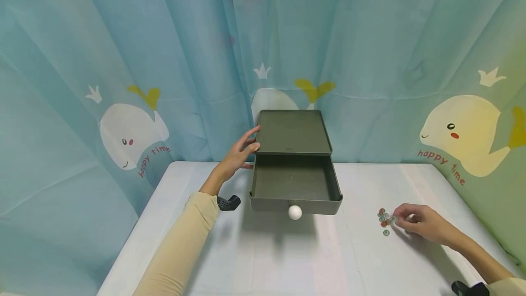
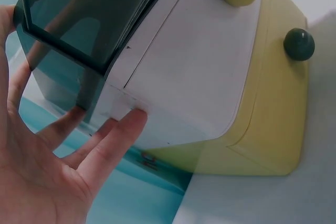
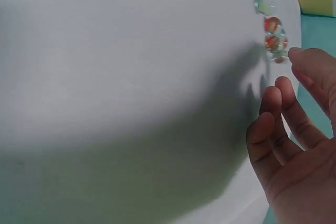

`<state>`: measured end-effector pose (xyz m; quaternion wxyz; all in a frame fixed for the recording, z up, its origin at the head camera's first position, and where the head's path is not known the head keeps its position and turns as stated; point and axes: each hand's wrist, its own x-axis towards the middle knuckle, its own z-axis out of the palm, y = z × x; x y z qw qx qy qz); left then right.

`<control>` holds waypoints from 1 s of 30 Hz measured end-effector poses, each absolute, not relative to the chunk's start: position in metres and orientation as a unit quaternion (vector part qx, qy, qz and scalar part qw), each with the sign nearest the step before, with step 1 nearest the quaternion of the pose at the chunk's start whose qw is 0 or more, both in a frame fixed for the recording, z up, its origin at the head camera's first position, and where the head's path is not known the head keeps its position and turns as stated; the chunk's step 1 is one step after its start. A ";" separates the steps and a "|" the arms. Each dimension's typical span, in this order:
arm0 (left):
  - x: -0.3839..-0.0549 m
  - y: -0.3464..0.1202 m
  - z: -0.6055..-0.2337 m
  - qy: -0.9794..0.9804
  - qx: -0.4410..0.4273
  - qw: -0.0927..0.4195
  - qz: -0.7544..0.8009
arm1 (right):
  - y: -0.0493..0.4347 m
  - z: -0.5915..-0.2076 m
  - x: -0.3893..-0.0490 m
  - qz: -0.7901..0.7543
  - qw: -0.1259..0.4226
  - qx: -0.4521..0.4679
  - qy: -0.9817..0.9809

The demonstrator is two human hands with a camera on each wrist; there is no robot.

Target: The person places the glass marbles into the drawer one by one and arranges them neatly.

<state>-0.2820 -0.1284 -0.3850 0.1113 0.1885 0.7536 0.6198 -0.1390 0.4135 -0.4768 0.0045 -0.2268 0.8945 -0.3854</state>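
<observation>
In the head view, a dark green drawer (image 1: 297, 207) with a white knob (image 1: 295, 212) is pulled out of a small drawer cabinet (image 1: 293, 129). My left hand (image 1: 236, 156) rests along the cabinet's left side, fingers spread, with the thumb by the top's front corner. The left wrist view shows its fingertips against the side of the white drawer level (image 2: 184, 77). Over on the right, my right hand (image 1: 425, 223) is low above the table beside several glass marbles (image 1: 384, 224), fingertips right at the nearest one. Its thumb and fingers are apart in the right wrist view.
Beneath the white level is a yellow drawer (image 2: 275, 98) with a dark green knob (image 2: 299, 44). The cabinet stands toward the back of a white table (image 1: 283, 264). Behind it hangs a blue curtain (image 1: 197, 58) printed with whales.
</observation>
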 end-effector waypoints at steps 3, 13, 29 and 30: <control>-0.282 -0.128 -0.385 0.754 0.190 0.111 0.618 | 0.413 -0.470 -0.143 -0.378 0.000 -0.226 0.898; -0.280 -0.129 -0.384 0.754 0.189 0.111 0.619 | 0.405 -0.437 -0.159 -0.341 -0.038 -0.230 0.911; -0.280 -0.128 -0.384 0.757 0.189 0.106 0.617 | 0.373 -0.375 -0.184 -0.312 -0.090 -0.236 0.916; -0.280 -0.128 -0.384 0.757 0.189 0.107 0.617 | 0.370 -0.371 -0.185 -0.313 -0.092 -0.237 0.915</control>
